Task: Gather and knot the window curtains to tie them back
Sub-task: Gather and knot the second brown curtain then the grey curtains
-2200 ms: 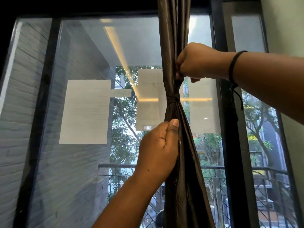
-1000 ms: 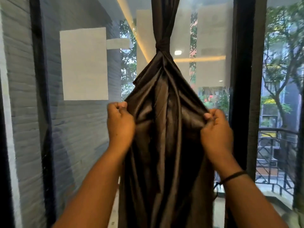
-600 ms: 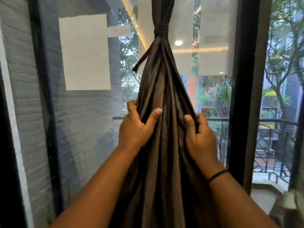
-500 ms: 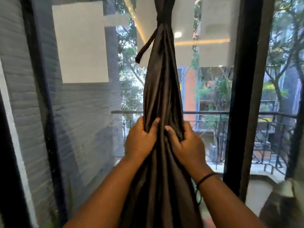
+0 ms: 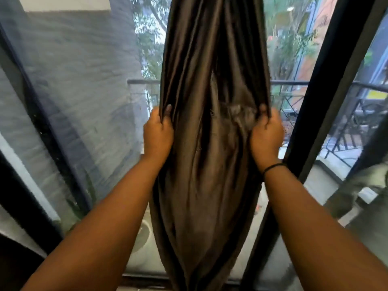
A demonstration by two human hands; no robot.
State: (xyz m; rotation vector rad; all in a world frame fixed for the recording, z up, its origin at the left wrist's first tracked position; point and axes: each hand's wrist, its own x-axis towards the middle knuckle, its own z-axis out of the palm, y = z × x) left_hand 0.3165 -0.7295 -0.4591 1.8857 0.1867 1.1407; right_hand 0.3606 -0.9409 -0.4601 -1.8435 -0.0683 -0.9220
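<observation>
A dark brown satin curtain (image 5: 210, 164) hangs down the middle of the window, its lower part spread wide between my hands. My left hand (image 5: 157, 135) grips the curtain's left edge, fingers curled round the folds. At the same height, my right hand (image 5: 266, 134) grips the right edge; a black band sits on that wrist. The knot higher up is out of view above the frame. The curtain's bottom narrows toward the window sill.
A black window frame post (image 5: 327, 106) stands close to the right of the curtain. Another dark frame bar (image 5: 42, 127) runs on the left. Behind the glass are a grey brick wall (image 5: 88, 80) and a balcony railing (image 5: 315, 82).
My hands have moved apart from the curtain's middle to its two edges, spreading the fabric. The view has tilted down, so the knot has left the frame.
</observation>
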